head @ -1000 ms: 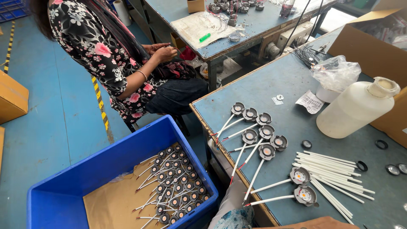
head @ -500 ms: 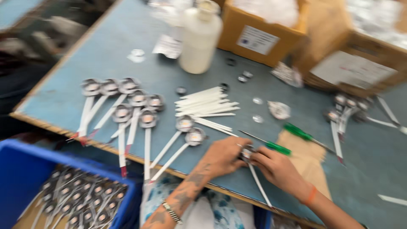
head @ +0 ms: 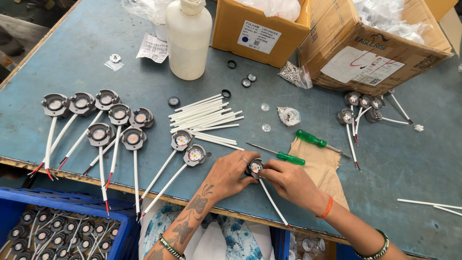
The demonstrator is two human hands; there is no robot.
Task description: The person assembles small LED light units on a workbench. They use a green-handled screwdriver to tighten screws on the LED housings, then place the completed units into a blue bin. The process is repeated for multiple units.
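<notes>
Both hands meet near the table's front edge over one small round grey lamp module (head: pixel 255 168) with an orange centre and a white sleeved wire (head: pixel 272 202) trailing toward me. My left hand (head: pixel 230 174) grips its left side; my right hand (head: pixel 288 182) pinches its right side. Two green-handled screwdrivers (head: pixel 291 158) (head: pixel 312 139) lie just beyond, partly on a tan cloth (head: pixel 321 169). Several finished modules (head: pixel 119 115) with white wires lie in rows to the left, and a bundle of white tubes (head: pixel 204 115) sits in the middle.
A white plastic bottle (head: pixel 188 38) and two open cardboard boxes (head: pixel 260 33) (head: pixel 365 53) stand at the back. More modules (head: pixel 358 108) lie at right. A bag of screws (head: pixel 294 74) and small lenses (head: pixel 265 107) are scattered. A blue crate (head: pixel 122 226) of modules sits below the table edge.
The view swung from the left table end and a seated person to my own work spot. Both hands have come into view, holding one module at the front edge.
</notes>
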